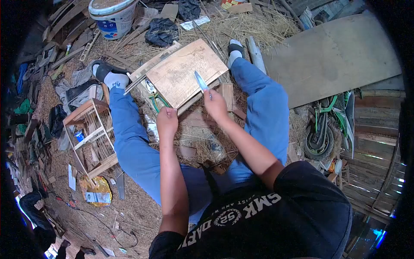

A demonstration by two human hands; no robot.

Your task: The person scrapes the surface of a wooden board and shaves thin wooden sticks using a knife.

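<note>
A knife point(200, 81) with a bright pointed blade is in my right hand point(215, 105), its fingers wrapped round the handle. The blade points up and left over a wooden board point(185, 71), which lies on a low support between my legs. At the board's near left corner, my left hand point(167, 121) is closed with its fingers pinched; what it holds, if anything, is too small to make out. Just beyond that hand are green-handled pliers point(160, 100), beside the board's left edge. Thin sticks point(136, 83) lie along the board's left side.
A slatted wooden cage point(92, 136) stands left of my leg. Beyond are a white bucket point(113, 21) and a black plastic bag point(161, 32). A large plywood sheet point(336, 56) and a green motorbike point(325, 125) are at right. Straw and shavings cover the ground.
</note>
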